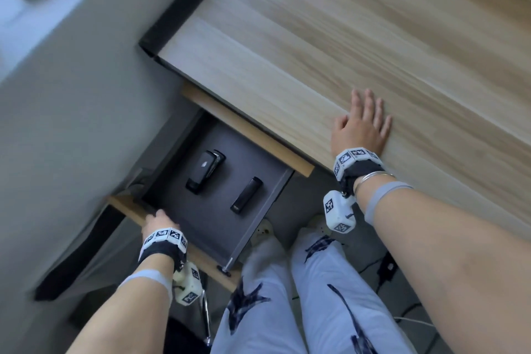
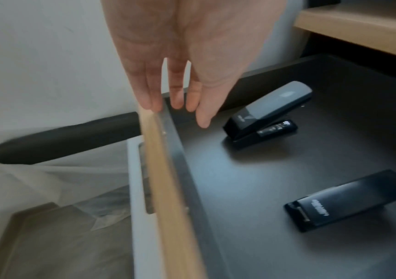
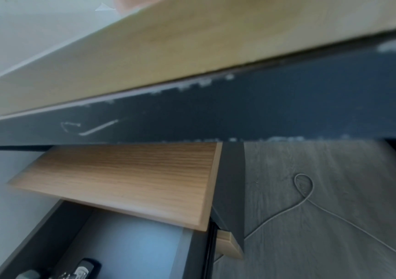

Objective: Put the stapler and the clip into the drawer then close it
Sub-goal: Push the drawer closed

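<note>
The dark drawer (image 1: 221, 218) stands pulled out under the wooden desk (image 1: 330, 37). Inside it lie a black stapler (image 1: 204, 171) toward the left and a black clip (image 1: 246, 195) to its right, apart from each other. My left hand (image 1: 158, 221) rests with straight fingers on the left end of the drawer's wooden front (image 2: 168, 179); the left wrist view shows its fingertips (image 2: 155, 105) over that edge, with the stapler (image 2: 266, 113) and the clip (image 2: 347, 202) beyond. My right hand (image 1: 360, 126) lies flat on the desk top, holding nothing.
A wooden panel (image 3: 125, 179) juts out under the desk edge above the drawer's back. My legs (image 1: 316, 282) and white shoes stand just right of the drawer. A thin cable (image 3: 304, 198) loops on the grey floor. A pale wall (image 1: 71, 123) is close on the left.
</note>
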The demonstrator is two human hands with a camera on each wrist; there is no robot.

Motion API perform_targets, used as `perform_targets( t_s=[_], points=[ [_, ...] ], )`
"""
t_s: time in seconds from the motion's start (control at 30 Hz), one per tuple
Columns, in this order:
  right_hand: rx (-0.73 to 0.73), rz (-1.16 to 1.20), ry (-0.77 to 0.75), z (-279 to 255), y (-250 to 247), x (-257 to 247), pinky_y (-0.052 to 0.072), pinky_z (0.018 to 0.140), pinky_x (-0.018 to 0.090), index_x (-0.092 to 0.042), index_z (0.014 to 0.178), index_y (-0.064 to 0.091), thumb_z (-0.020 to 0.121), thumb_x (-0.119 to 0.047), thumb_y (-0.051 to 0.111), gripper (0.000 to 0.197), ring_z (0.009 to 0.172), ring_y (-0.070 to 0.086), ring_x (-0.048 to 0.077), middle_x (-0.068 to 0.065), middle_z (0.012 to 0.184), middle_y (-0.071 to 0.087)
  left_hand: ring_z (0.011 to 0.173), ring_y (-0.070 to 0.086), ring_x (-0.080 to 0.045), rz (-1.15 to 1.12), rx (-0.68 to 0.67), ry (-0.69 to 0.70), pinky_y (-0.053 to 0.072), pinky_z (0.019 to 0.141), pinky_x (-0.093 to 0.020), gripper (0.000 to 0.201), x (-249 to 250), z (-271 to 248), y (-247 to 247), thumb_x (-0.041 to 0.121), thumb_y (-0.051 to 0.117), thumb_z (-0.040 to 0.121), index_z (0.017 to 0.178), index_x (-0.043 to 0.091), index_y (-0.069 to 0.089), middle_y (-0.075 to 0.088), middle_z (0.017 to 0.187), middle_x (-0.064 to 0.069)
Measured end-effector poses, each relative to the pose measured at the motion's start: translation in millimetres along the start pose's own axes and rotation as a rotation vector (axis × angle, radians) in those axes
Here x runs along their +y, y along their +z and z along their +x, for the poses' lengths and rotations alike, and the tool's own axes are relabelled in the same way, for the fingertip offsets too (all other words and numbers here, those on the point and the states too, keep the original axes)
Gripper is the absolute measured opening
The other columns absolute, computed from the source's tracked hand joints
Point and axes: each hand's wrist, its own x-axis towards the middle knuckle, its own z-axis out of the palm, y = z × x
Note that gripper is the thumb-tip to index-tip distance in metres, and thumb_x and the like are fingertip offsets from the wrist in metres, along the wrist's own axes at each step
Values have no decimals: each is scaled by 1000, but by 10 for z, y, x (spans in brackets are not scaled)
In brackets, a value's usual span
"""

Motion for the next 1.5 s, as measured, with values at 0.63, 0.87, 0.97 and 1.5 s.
perform_targets(
  t_s=[0.63,0.87,0.97,1.5],
  points=[
    [20,-30,5,-3,54,64,15,119,47,-30,145,33,84,-23,39,62,147,24,22,-1,158,28,99,58,-48,-442,-42,-214,49,85,-47,48,275,-73,-19,13,66,81,123,10,43,30,134,-23],
    [29,-19,0,-5,54,64,17,118,48,-28,144,35,84,-23,40,61,146,25,23,0,157,30,100,61,-47,-579,-8,-110,47,77,-44,53,725,-162,-177,15,66,81,127,12,40,35,135,-24],
    [26,-19,-1,-7,51,62,17,119,48,-28,144,35,83,-23,40,61,146,25,23,0,157,31,115,54,-45,-697,24,-85,45,95,-48,64,909,-158,-236,15,69,80,132,8,33,41,137,-26],
    [29,-22,1,2,40,55,19,117,49,-28,143,38,81,-23,44,63,145,28,24,0,155,34,66,65,-23,-655,-368,131,53,95,-39,71,1871,63,-336,70,68,57,74,1,72,73,58,-7]
  ],
)
